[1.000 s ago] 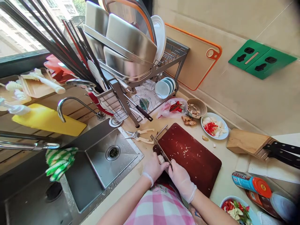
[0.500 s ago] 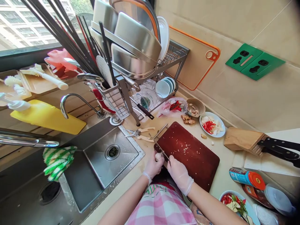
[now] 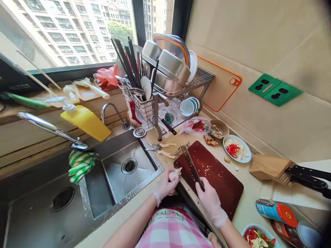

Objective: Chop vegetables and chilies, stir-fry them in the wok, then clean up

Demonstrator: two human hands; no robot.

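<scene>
Both hands wear thin clear gloves. My left hand (image 3: 167, 186) is closed round a pale garlic bulb (image 3: 174, 174) just off the near left side of the cutting board. In my right hand (image 3: 210, 201) is the handle of a kitchen knife (image 3: 191, 162), its broad blade slanting up and away over the board's left part. The dark red cutting board (image 3: 219, 186) lies on the counter with small pale chopped bits (image 3: 208, 168) scattered across it. The knife blade and the garlic are apart.
Left is a steel sink (image 3: 131, 148) with a green-striped cloth (image 3: 81, 165). Behind the board are scissors-like shears (image 3: 162, 148), a dish rack (image 3: 157, 119), ginger (image 3: 210, 140) and a plate of chopped red and white pieces (image 3: 244, 159). A knife block (image 3: 269, 167) and jars (image 3: 276, 212) stand right.
The knife has moved away from the garlic, rightward over the board, its blade now in plain sight. The garlic remains in my left hand. My view has tilted up, showing more window.
</scene>
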